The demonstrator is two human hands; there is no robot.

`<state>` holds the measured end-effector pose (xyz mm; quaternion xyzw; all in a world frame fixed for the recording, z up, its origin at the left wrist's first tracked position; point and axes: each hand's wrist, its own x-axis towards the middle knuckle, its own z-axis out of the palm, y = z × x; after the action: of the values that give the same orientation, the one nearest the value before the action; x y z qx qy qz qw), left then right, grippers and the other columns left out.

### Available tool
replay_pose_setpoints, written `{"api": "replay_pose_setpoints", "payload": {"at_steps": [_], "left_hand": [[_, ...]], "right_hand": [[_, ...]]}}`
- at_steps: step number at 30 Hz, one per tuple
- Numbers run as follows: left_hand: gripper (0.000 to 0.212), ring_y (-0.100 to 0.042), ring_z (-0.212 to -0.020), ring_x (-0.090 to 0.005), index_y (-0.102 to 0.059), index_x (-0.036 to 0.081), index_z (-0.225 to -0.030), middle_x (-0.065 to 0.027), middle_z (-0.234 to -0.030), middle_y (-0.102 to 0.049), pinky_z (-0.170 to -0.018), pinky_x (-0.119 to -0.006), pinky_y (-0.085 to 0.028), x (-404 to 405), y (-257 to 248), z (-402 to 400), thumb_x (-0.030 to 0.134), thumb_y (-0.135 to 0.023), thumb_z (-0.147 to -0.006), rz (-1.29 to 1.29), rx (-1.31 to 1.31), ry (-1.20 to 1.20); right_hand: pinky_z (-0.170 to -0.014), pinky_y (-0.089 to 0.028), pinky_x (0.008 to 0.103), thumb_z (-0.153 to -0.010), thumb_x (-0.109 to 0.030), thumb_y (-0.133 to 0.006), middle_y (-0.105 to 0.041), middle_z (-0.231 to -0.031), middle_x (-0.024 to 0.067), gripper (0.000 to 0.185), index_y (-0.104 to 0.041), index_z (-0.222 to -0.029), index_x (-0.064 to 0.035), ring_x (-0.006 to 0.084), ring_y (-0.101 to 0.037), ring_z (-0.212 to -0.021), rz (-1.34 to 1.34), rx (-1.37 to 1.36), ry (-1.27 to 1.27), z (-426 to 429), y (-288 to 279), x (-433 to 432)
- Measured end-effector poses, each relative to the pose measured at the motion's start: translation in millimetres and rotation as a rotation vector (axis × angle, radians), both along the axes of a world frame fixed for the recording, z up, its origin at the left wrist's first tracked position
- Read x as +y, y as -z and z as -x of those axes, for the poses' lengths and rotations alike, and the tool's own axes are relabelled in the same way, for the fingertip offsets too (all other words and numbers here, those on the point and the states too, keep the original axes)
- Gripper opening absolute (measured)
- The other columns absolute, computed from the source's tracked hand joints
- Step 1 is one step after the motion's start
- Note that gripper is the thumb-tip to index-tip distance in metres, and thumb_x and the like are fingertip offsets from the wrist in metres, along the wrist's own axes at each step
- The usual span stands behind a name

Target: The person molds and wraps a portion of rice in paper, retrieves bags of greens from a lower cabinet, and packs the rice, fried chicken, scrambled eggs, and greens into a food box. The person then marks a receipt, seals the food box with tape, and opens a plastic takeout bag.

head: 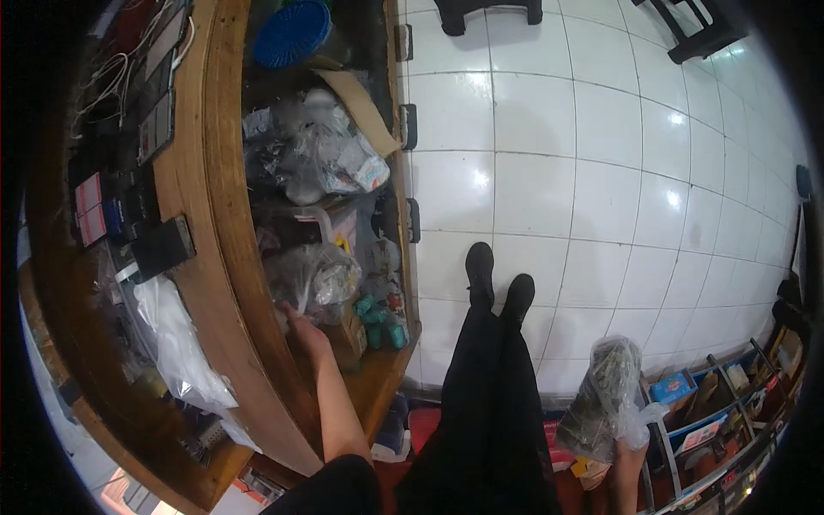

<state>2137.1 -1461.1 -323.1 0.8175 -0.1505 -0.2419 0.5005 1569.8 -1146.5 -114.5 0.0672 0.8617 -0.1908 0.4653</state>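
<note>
On the left, my left hand [304,331] reaches into a wooden shelf compartment and touches a clear plastic bag [318,277] with crumpled contents; its fingers are partly hidden, so a firm grip cannot be told. Low at the right, my right hand [629,456] grips the gathered neck of a clear plastic bag [608,393] filled with dark greenish material. Beyond the left bag lie a clear plastic container rim and a heap of plastic bags [315,148]. Teal rolled items [380,322] and a cardboard box [347,335] sit beside my left hand.
A wooden ledge [219,193] borders the compartment, with a white plastic bag [177,347] left of it. A blue basket [293,33] stands at the far end. Metal racks with a blue box [673,386] are at lower right; black plastic stools [708,32] stand on the tiled floor.
</note>
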Motion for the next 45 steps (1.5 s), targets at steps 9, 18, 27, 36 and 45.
{"api": "replay_pose_setpoints", "payload": {"at_steps": [9, 18, 27, 36, 45], "left_hand": [[0.072, -0.052, -0.124, -0.0286, -0.047, -0.008, -0.137, -0.0197, -0.140, -0.051, -0.104, -0.038, -0.040, -6.5, -22.2, 23.5, 0.048, -0.058, -0.095, -0.289, -0.106, 0.058], [0.056, -0.056, -0.115, -0.0224, -0.048, -0.002, -0.135, -0.0133, -0.130, -0.055, -0.099, -0.036, -0.044, -20.7, -61.1, 96.9, 0.025, -0.070, -0.092, 0.021, 0.190, 0.424], [0.063, -0.053, -0.121, -0.0347, -0.046, 0.003, -0.136, -0.0175, -0.133, -0.053, -0.104, -0.048, -0.044, -35.6, -65.2, 126.8, 0.019, -0.063, -0.077, 0.144, 0.882, 0.528], [0.064, -0.057, -0.113, -0.0382, -0.047, -0.004, -0.130, -0.0225, -0.122, -0.057, -0.098, -0.052, -0.048, -58.1, -42.2, 171.7, 0.014, -0.063, -0.070, 0.568, 1.280, 0.542], [0.043, -0.063, -0.106, -0.0307, -0.058, -0.001, -0.114, -0.0192, -0.118, -0.062, -0.085, -0.047, -0.055, -77.2, -21.1, 175.5, 0.026, -0.061, -0.081, 0.123, 0.953, 0.241]], "right_hand": [[-0.100, -0.040, 0.0349, -0.087, -0.010, -0.063, -0.057, -0.128, 0.0150, 0.050, -0.048, -0.131, 0.0047, 0.0249, -0.055, -0.116, -0.009, 0.055, -0.121, 5.8, 0.4, -17.1], [-0.106, -0.035, 0.0390, -0.083, -0.017, -0.073, -0.045, -0.138, 0.0161, 0.074, -0.032, -0.141, 0.0019, 0.0274, -0.047, -0.124, 0.158, -0.147, -0.096, 11.8, 15.9, 12.1], [-0.105, -0.037, 0.0382, -0.089, -0.012, -0.064, -0.046, -0.139, 0.0170, 0.061, -0.035, -0.140, 0.0040, 0.0267, -0.047, -0.126, -0.156, -0.042, -0.158, -6.5, 3.4, -4.9], [-0.102, -0.039, 0.0371, -0.090, -0.012, -0.064, -0.047, -0.136, 0.0181, 0.058, -0.037, -0.138, 0.0045, 0.0275, -0.049, -0.123, -0.021, -0.016, -0.134, -3.0, 12.6, 25.2], [-0.104, -0.037, 0.0402, -0.092, -0.013, -0.061, -0.048, -0.136, 0.0187, 0.053, -0.041, -0.137, 0.0057, 0.0308, -0.049, -0.123, 0.012, 0.042, -0.195, 0.1, 16.1, 39.3]]}}
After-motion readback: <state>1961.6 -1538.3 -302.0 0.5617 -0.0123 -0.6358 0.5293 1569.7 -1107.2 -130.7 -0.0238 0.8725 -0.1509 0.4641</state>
